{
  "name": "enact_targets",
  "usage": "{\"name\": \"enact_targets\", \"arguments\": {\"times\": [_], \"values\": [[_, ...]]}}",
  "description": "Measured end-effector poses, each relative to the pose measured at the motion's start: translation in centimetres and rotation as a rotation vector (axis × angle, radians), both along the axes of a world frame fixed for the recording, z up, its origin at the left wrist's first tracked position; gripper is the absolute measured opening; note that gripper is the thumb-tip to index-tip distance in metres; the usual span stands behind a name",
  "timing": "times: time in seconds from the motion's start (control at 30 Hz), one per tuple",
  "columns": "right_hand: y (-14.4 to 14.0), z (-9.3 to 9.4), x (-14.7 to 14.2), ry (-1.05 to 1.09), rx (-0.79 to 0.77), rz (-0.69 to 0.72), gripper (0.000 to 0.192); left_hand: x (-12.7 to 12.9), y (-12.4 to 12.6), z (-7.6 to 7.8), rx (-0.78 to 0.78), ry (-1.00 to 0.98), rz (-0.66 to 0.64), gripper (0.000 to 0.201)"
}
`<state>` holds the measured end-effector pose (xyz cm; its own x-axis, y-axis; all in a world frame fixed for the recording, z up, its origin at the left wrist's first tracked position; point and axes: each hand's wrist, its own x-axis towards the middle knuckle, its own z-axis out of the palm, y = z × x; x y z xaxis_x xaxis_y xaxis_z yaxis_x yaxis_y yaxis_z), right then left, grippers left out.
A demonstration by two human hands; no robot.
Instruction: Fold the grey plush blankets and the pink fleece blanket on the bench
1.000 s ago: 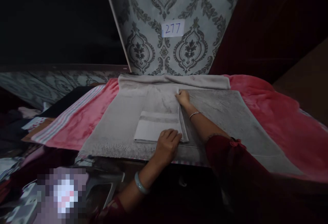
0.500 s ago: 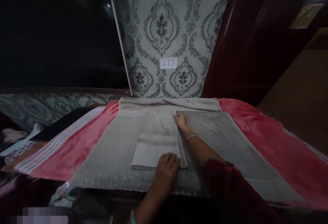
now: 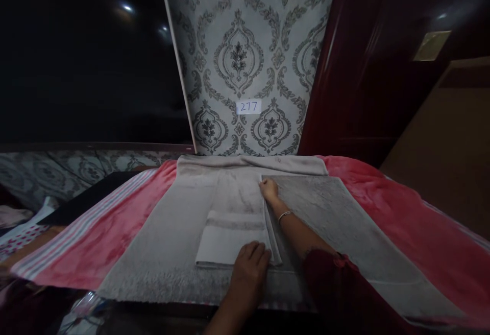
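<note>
With both hands flat, fingers together, left hand (image 3: pixel 250 268) near, right hand (image 3: pixel 269 189) far on the folded grey towel (image 3: pixel 235 217), I fear its edge slipping askew.

Left forearm (image 3: pixel 225 319) cut off below

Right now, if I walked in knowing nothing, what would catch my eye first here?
Probably the two hands on the folded grey towel in the middle: the left hand presses its near corner, the right hand rests on its far edge. It lies on a larger grey towel over a bright pink blanket. Behind, a white label reading 277 sits on patterned wallpaper.
</note>
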<state>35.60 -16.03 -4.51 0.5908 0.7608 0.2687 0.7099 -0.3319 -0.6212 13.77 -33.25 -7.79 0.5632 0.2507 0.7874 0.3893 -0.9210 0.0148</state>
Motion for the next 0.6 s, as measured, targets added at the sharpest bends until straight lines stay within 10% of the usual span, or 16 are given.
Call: {"name": "enact_targets", "arguments": {"times": [0.17,0.3,0.43,0.6], "values": [[-0.5,0.7,-0.1,-0.035,-0.048,-0.004,0.026,-0.9,-0.6,0.1,-0.102,0.092,-0.028,0.031],[-1.3,2.4,-0.7,-0.117,-0.043,0.055,0.045,-2.9,0.9,4.2,-0.314,0.259,-0.124,0.026],[-1.3,4.4,-2.8,-0.261,0.016,0.254,0.054,-4.3,5.5,8.4,-0.359,0.388,0.044,0.033],[-0.7,4.1,-4.5,-0.435,-0.259,0.505,0.057,-4.4,9.2,7.2,-0.413,0.637,0.179,0.071]]}}
